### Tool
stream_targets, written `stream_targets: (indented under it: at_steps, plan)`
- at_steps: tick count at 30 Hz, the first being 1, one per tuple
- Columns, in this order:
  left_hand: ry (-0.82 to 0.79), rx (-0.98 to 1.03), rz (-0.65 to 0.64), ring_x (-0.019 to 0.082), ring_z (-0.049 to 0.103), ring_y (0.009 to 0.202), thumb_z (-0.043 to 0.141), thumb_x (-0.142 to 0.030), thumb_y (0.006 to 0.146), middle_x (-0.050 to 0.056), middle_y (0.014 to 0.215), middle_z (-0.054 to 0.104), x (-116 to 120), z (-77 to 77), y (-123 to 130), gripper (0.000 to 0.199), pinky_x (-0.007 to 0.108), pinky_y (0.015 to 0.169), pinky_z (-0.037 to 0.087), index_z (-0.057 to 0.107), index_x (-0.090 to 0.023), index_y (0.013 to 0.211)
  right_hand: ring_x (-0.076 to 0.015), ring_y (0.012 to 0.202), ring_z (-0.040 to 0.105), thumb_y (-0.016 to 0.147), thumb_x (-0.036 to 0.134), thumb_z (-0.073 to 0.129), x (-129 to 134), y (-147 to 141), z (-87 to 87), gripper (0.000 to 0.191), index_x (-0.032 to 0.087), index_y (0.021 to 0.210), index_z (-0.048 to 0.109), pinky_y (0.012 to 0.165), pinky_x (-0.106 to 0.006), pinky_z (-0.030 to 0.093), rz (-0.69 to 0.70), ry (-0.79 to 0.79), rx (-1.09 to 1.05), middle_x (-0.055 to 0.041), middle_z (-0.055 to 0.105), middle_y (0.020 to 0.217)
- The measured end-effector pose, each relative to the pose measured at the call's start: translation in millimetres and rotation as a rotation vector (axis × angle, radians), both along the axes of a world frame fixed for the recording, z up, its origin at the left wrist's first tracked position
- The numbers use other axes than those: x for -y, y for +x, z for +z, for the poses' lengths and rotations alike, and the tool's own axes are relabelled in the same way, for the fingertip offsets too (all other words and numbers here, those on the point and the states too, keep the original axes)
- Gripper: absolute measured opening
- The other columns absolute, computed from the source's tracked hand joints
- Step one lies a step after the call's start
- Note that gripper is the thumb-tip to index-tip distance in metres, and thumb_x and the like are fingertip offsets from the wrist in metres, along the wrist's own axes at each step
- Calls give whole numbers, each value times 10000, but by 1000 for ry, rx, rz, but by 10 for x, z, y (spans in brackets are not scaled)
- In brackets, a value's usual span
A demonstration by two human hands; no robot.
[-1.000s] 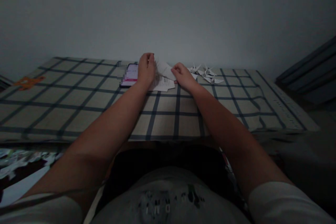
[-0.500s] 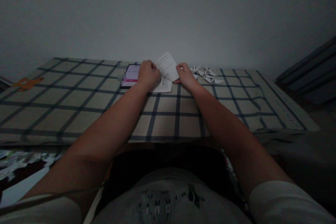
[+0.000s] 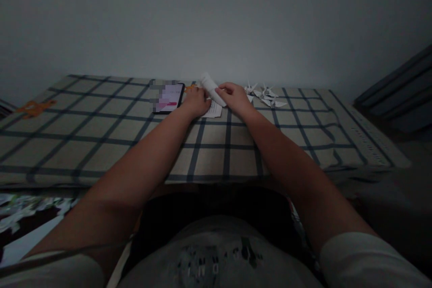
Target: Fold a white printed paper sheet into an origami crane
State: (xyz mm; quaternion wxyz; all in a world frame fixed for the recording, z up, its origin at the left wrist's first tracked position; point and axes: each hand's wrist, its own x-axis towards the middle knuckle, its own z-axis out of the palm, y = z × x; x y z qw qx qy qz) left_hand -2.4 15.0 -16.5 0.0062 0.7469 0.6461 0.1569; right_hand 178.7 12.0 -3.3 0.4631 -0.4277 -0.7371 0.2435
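Observation:
A white paper [image 3: 213, 89] is bent over in a curve, and my right hand [image 3: 233, 96] pinches its right edge between thumb and fingers. My left hand [image 3: 196, 101] rests at the paper's left side with its fingers close together; what its fingertips grip is hidden. Beneath the hands lies a printed sheet [image 3: 213, 110] on the checked cloth. A phone [image 3: 170, 98] with a lit screen lies just left of my left hand. Several folded paper shapes [image 3: 268, 95] sit right of my right hand.
The checked tablecloth [image 3: 209, 153] covers the table, which stands against a grey wall. An orange shape [image 3: 35, 108] is at the far left, and a small orange thing [image 3: 191, 87] shows behind my left hand. Paper scraps [image 3: 20, 211] lie below the table at the left.
The held paper has gone from flat and spread to curved over. My right hand has shifted slightly left, and my left hand has moved a little right, uncovering more of the phone.

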Motion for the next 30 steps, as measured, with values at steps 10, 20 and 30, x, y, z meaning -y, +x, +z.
stream_targets:
  at_steps: [10, 20, 30]
  plan:
    - [-28, -64, -13, 390, 345, 1609, 382, -352, 1029, 326, 1665, 418, 26, -43, 66, 709, 469, 1326, 229, 392, 106, 1570, -183, 788, 660, 946, 290, 617, -160, 99, -45, 125, 180, 926, 673, 810, -329, 531, -182, -75, -72, -29, 694, 829]
    - [-54, -140, -32, 378, 274, 1651, 299, -345, 1056, 339, 1702, 351, 50, -18, 86, 729, 451, 1339, 179, 348, 144, 1594, -208, 877, 695, 928, 293, 645, -159, 66, -44, 128, 186, 864, 678, 891, -365, 554, -132, -88, -142, -51, 733, 893]
    - [-51, -230, -19, 390, 328, 1630, 276, -381, 1068, 330, 1673, 412, -36, -63, 75, 728, 483, 1318, 215, 398, 117, 1586, -213, 831, 676, 913, 304, 620, -343, 119, -156, 152, 184, 834, 670, 910, -430, 577, -249, -146, -247, -37, 683, 825]
